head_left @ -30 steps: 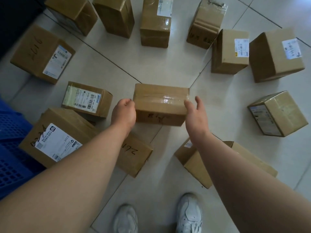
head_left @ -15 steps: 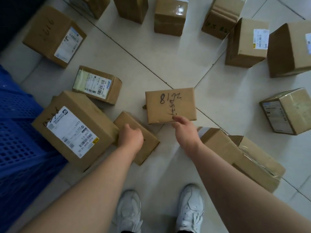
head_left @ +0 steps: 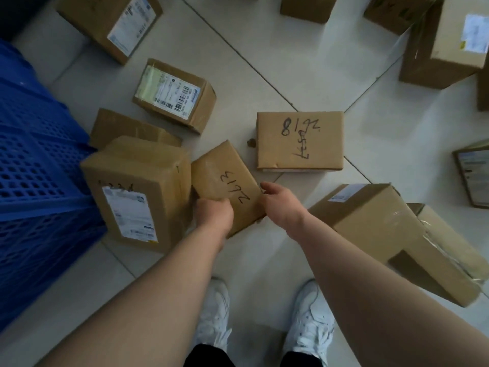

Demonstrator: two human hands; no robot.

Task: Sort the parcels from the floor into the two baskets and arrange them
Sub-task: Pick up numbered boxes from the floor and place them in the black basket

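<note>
Left hand (head_left: 214, 215) curls round the near corner of the small handwritten parcel (head_left: 225, 178) on the floor (head_left: 264, 250). Right hand (head_left: 280, 205) meets its right edge, grip unclear. Best squeeze both sides evenly, lift level, then swing towards the blue basket (head_left: 39, 154).

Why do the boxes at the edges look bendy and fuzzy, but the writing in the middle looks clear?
Head view: the wide-angle lens bends the tile lines and stretches the blurry corner box; head view: the middle is sharpest, so the marked box and the small parcel that the left hand and right hand hold read clearly; head view: tape on the taped box glares.
</note>
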